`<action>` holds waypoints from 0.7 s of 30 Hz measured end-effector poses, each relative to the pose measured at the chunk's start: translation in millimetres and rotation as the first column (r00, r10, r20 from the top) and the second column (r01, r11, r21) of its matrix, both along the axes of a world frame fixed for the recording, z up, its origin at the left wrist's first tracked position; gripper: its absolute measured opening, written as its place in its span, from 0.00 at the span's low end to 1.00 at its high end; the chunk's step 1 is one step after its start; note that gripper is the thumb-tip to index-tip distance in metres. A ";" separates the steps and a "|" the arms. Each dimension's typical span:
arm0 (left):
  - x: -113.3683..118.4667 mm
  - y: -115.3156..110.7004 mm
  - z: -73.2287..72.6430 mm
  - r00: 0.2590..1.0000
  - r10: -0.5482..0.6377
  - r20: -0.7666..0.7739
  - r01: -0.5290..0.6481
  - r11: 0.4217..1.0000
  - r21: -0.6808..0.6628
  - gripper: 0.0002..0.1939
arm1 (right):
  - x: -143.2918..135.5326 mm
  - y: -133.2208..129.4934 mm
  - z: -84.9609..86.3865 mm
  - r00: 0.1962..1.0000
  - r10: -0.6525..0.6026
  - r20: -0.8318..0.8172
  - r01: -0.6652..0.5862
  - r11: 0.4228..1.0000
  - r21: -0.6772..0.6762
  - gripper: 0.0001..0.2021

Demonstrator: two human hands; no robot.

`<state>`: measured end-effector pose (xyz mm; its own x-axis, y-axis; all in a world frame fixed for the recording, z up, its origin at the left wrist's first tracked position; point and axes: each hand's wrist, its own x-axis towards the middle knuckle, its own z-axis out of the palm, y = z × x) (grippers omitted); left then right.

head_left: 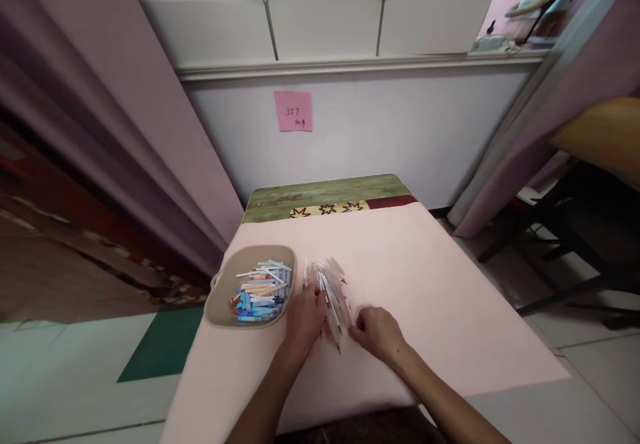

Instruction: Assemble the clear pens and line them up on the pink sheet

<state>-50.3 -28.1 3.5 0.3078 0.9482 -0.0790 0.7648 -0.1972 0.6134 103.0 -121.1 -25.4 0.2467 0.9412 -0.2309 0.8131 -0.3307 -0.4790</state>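
Note:
A loose bundle of slim pens (332, 295), mostly white, clear and pale pink, lies on the pink-covered table, pointing roughly away from me. At its left edge, my left hand (305, 315) is closed over some of the pens, its fingers curled around them. My right hand (379, 332) rests at the bundle's lower right side with curled fingers. Its thumb side meets the edge of the pens, and what it pinches, if anything, is hidden. Left of the bundle stands a beige basket (220, 303) holding many blue, white, orange and brown pens and sticks.
The pink cloth (425, 284) covers most of the small table, leaving a green patterned strip (320, 193) at the far end. Behind is a white wall with a pink note (293, 111). Purple curtains (150, 131) hang left, and a dark chair (590, 237) stands right.

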 end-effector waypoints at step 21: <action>16.3 -8.7 19.8 0.582 0.382 0.718 0.167 0.807 -0.566 0.16 | -12.4 -3.1 16.6 0.216 -0.091 -0.972 0.266 0.963 -0.031 0.24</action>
<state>-34.0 -36.9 23.3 0.4007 0.8476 -0.3479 -0.0759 0.4091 0.9093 90.5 -124.2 -8.8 0.0871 0.9425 -0.3226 -0.3622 -0.2717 -0.8916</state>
